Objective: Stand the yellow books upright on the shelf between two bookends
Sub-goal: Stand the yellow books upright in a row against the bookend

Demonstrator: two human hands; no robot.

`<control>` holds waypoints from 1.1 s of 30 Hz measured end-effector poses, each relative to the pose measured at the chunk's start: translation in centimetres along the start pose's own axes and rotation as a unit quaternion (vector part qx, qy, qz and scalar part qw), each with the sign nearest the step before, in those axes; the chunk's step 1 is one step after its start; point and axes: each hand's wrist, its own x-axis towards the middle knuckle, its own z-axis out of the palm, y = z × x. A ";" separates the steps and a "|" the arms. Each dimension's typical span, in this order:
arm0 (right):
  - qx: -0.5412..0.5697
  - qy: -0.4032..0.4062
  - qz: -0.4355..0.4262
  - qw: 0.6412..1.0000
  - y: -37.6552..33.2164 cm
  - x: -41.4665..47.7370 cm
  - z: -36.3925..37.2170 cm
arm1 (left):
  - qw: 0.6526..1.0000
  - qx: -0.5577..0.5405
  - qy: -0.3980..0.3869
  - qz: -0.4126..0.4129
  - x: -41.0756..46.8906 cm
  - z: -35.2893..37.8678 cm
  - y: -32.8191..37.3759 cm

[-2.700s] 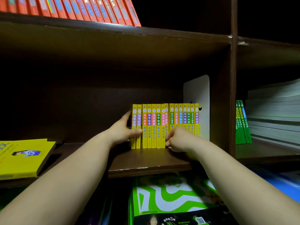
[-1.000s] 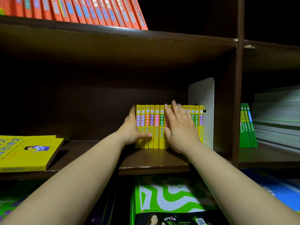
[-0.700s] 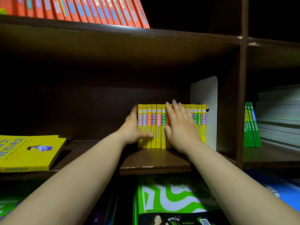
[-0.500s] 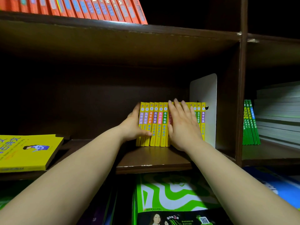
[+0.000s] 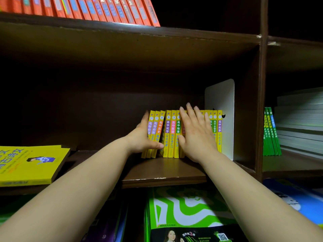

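A row of thin yellow books [image 5: 172,137] stands spine-out on the dark wooden shelf [image 5: 162,172], its right end against a white bookend [image 5: 222,96]. My left hand [image 5: 141,138] holds the three leftmost books, fingers along their left side and thumb across the spines. These three lean to the right at the top, with a gap at their foot. My right hand [image 5: 195,135] presses flat, fingers straight, on the spines in the middle of the row and hides some of them.
A large yellow book [image 5: 29,165] lies flat at the left of the shelf. Green books [image 5: 271,131] and a grey stack [image 5: 300,119] fill the right compartment beyond the upright divider [image 5: 260,102]. Red books [image 5: 87,7] line the shelf above; magazines [image 5: 183,210] lie below.
The three leftmost books have tilted in my left hand, and a gap has appeared at their base. My right hand went from curled at the books' foot to flat on the spines.
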 end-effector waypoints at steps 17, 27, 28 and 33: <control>0.065 0.054 -0.060 0.995 -1.0 -0.2 -0.8 | 0.983 0.107 0.147 0.021 -3.7 -2.0 0.7; 0.141 0.049 -0.117 0.982 -5.4 -0.9 -1.9 | 0.903 0.251 0.347 0.018 -13.7 -5.5 0.3; 0.154 0.046 -0.123 0.979 -6.6 -1.0 -2.0 | 0.893 0.260 0.366 0.019 -15.0 -5.9 0.1; 0.263 -0.016 -0.165 0.951 -14.0 -1.3 -2.2 | 0.845 0.341 0.410 -0.027 -20.7 -10.1 -2.5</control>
